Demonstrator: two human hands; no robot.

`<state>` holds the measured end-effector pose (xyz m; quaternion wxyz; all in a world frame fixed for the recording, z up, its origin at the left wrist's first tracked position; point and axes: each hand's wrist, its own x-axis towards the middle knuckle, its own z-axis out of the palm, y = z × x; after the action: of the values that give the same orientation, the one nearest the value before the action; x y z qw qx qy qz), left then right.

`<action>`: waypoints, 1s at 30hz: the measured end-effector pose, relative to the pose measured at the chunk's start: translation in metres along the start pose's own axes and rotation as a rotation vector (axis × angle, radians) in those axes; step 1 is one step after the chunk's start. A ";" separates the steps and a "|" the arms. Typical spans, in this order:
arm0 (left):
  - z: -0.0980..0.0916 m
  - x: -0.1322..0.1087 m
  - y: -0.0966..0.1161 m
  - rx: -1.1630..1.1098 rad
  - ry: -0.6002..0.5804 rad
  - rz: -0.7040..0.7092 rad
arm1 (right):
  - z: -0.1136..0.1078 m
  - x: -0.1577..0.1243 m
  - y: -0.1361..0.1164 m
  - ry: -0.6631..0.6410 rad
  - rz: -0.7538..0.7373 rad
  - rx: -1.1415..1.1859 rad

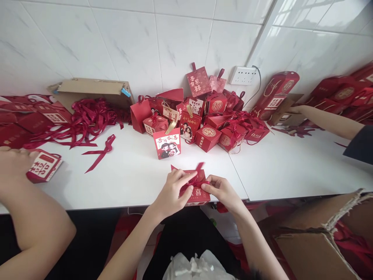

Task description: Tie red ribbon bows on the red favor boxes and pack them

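Observation:
At the table's front edge a red gift box (pixel 190 200) with pale lettering lies between my hands. A dark red ribbon (pixel 199 168) is looped on its top, one tail pointing up. My left hand (pixel 177 188) pinches the ribbon from the left, its thumb and index finger over the box. From the right, my right hand (pixel 222 190) pinches a ribbon end between thumb and index finger. A red box with a cartoon couple (pixel 168 146) and a gold strap stands just beyond my hands.
Several finished-looking red boxes (pixel 207 138) are piled against the wall. A cardboard box (pixel 96 86) spills loose ribbons (pixel 90 116). One ribbon (pixel 101 153) lies alone. Co-workers' arms (pixel 35 221) reach in at left and right (pixel 329 118). An open carton (pixel 309 249) stands lower right.

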<state>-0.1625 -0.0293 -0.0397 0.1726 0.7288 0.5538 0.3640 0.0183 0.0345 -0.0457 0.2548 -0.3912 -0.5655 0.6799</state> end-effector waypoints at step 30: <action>0.002 -0.012 -0.015 -0.606 -0.016 -0.510 | -0.003 0.001 0.023 0.079 -0.095 0.155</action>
<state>-0.1730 -0.0358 -0.0548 0.4691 0.4866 0.5833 0.4505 0.0223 0.0317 -0.0689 0.3383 -0.3696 -0.5186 0.6928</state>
